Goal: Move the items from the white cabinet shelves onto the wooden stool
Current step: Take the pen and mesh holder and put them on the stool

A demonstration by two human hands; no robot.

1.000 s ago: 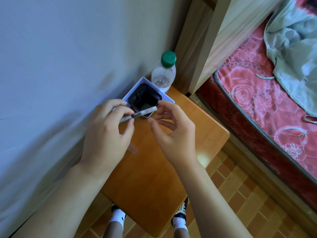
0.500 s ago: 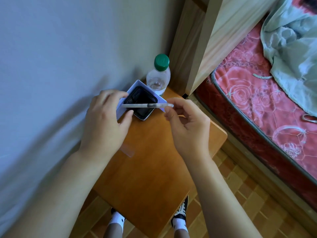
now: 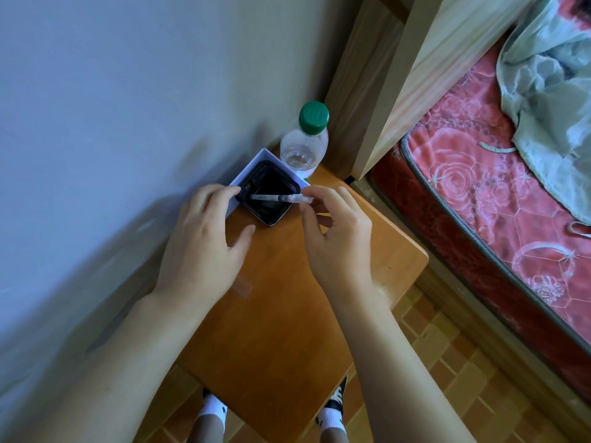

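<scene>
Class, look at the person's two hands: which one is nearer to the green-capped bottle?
Right. The right hand, pinching a pen, sits just below the bottle; the left hand is farther down-left, beyond the black mesh holder.

No text, label or number here can be read.

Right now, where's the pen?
In the head view, the pen lies level over the black mesh holder at the stool's far end, pinched by the right hand.
</scene>
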